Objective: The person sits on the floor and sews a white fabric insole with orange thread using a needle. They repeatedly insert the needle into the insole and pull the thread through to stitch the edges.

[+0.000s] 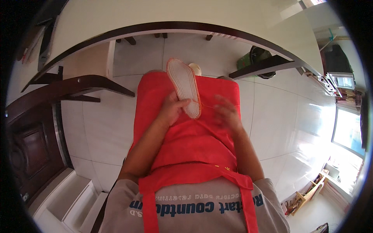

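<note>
Above the lap, which a red apron (198,148) covers, my left hand (172,109) grips a white shoe insole (183,83) near its narrower end, thumb on top. Rows of stitching run along the insole, and orange thread edges it. A thin orange thread (208,106) stretches from the insole's right edge towards my right hand (227,112). That hand is blurred and raised over the right side of the apron; whether it pinches the thread or a needle cannot be told. A small cream round object (195,69) shows partly behind the insole.
A pale table with a dark edge (186,25) spans the view ahead. A dark wooden chair (87,83) stands at the left, near a dark door (32,151). Under the table's right side is a green bin with a black liner (247,61), behind a dark table leg (259,66).
</note>
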A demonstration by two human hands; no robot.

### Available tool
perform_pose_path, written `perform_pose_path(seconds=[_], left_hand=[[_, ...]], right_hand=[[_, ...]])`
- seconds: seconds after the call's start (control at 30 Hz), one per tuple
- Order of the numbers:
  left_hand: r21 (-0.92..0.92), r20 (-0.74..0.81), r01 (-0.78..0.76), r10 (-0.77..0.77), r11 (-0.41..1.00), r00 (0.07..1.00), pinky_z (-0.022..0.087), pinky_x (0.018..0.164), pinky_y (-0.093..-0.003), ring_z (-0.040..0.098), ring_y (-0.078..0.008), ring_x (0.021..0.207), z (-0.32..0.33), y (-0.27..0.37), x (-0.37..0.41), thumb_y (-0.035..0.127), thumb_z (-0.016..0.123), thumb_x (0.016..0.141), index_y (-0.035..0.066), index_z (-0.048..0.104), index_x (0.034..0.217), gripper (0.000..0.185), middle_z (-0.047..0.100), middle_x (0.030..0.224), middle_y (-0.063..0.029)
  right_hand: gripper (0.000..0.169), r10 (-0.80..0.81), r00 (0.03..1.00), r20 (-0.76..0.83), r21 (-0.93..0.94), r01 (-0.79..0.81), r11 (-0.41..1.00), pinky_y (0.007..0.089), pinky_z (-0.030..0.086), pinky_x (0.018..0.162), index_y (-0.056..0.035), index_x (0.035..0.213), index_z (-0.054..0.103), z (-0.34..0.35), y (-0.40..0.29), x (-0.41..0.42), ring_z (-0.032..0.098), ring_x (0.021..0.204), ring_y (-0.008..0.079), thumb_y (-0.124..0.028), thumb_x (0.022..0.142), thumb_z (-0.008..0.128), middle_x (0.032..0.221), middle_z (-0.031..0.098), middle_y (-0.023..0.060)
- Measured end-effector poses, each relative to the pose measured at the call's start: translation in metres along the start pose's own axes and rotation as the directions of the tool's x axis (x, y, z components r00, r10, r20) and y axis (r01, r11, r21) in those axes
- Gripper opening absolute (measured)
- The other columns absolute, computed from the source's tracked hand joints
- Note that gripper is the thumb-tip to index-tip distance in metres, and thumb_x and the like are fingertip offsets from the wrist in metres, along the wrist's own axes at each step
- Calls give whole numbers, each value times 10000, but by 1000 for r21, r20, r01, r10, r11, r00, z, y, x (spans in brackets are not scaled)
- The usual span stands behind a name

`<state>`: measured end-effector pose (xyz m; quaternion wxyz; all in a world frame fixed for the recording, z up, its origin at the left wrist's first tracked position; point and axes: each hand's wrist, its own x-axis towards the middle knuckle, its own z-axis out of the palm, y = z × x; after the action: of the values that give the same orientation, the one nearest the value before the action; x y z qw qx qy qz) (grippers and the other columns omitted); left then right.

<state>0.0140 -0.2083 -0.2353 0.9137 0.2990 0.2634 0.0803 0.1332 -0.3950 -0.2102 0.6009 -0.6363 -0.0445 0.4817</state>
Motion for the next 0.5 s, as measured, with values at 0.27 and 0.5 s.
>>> perform_pose_path(seconds=[0.27, 0.5], left_hand=[[-29, -19, -10, 9, 1000, 1000, 436, 822, -290, 543, -154, 912, 1, -1, -3, -36, 547, 760, 14, 490, 1063, 313, 562, 996, -54], [-42, 12, -18, 18, 999, 1000, 440, 817, -277, 542, -137, 907, 3, 1, -1, -47, 545, 763, 33, 496, 1054, 306, 561, 994, -42]], right_hand=[[51, 159, 986, -40, 339, -137, 931, 195, 235, 393, -109, 808, 515, 12, -13, 4, 271, 452, 37, -157, 821, 503, 570, 340, -72], [221, -116, 919, -376, 92, 162, 982, 193, 199, 378, -127, 631, 403, -21, -29, 4, 232, 426, 35, -168, 825, 498, 535, 308, -67]])
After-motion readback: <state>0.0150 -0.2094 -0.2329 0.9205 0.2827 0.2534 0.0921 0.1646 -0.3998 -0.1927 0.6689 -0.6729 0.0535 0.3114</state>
